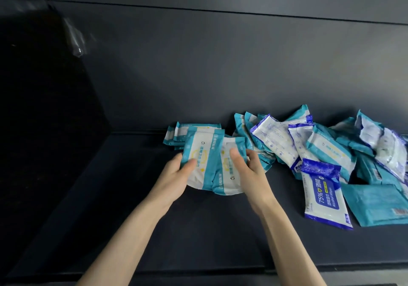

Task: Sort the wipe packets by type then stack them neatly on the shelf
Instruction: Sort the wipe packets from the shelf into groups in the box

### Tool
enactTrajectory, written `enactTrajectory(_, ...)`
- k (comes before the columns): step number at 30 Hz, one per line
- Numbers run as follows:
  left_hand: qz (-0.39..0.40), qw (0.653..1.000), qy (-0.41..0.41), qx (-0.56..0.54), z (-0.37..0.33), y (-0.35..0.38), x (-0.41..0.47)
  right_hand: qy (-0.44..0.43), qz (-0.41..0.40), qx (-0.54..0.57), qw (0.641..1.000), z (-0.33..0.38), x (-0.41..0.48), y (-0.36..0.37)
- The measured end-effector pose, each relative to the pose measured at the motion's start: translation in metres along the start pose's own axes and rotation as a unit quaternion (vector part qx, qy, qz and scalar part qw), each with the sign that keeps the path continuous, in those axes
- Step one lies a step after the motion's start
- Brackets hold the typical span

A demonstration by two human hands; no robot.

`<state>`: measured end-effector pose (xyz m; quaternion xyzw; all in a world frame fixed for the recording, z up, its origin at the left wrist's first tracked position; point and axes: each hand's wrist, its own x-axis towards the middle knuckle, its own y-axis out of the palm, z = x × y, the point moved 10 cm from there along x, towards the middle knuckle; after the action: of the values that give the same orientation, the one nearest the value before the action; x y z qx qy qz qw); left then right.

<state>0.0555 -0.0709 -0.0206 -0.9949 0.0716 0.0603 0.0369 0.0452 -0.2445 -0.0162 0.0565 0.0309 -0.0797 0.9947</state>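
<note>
My left hand [176, 175] and right hand [250, 172] pinched two teal packets [206, 170] low over the shelf [154, 230], just in front of the teal stack [195, 130]. I thought I should line up their edges first, then lay them flat on it.

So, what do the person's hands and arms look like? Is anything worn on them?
The left hand and right hand are both bare: no gloves, rings, watch or bracelet visible. No sleeve shows anywhere up to the picture's lower edge.
</note>
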Motion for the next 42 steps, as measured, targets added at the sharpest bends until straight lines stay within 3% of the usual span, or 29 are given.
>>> enactTrajectory(6, 0.061, 0.993, -0.014, -0.105, -0.012, 0.007, 0.016, -0.075, -0.04, -0.095, 0.992, 0.022, 0.018, -0.003)
enactTrajectory(12, 0.037, 0.999, 0.005, -0.02, -0.006, 0.023, 0.039, -0.084, -0.015, -0.012, 0.996, 0.03, 0.03, 0.014)
enactTrajectory(14, 0.034, 0.998, 0.036, 0.027, -0.013, 0.021, 0.046, -0.097, -0.044, -0.035, 0.994, 0.029, 0.034, 0.006)
enactTrajectory(15, -0.008, 0.994, 0.072, 0.083, -0.02, 0.009, 0.053, -0.105, -0.066, -0.044, 0.991, 0.027, 0.036, 0.0)
enactTrajectory(17, -0.116, 0.951, 0.168, 0.234, -0.043, -0.021, 0.068, -0.118, -0.107, -0.06, 0.985, 0.024, 0.039, -0.013)
enactTrajectory(18, -0.134, 0.921, 0.198, 0.308, -0.051, -0.026, 0.076, -0.124, -0.125, -0.068, 0.982, 0.023, 0.039, -0.018)
enactTrajectory(20, -0.103, 0.884, 0.199, 0.41, -0.051, -0.022, 0.097, -0.13, -0.148, -0.095, 0.976, 0.022, 0.041, -0.025)
enactTrajectory(26, -0.052, 0.808, 0.119, 0.574, -0.035, -0.017, 0.119, -0.135, -0.159, -0.23, 0.951, 0.021, 0.042, -0.023)
enactTrajectory(28, -0.038, 0.809, 0.091, 0.58, -0.032, -0.021, 0.118, -0.139, -0.162, -0.242, 0.947, 0.021, 0.042, -0.022)
enactTrajectory(32, -0.032, 0.844, 0.067, 0.531, -0.035, -0.026, 0.114, -0.141, -0.159, -0.242, 0.947, 0.022, 0.041, -0.021)
enactTrajectory(37, -0.035, 0.79, 0.03, 0.611, -0.033, -0.036, 0.106, -0.144, -0.152, -0.244, 0.947, 0.024, 0.037, -0.019)
enactTrajectory(39, -0.032, 0.785, 0.036, 0.617, -0.033, -0.036, 0.1, -0.141, -0.148, -0.244, 0.948, 0.025, 0.035, -0.018)
enactTrajectory(42, -0.039, 0.833, 0.047, 0.55, -0.034, -0.037, 0.082, -0.129, -0.132, -0.211, 0.96, 0.025, 0.031, -0.017)
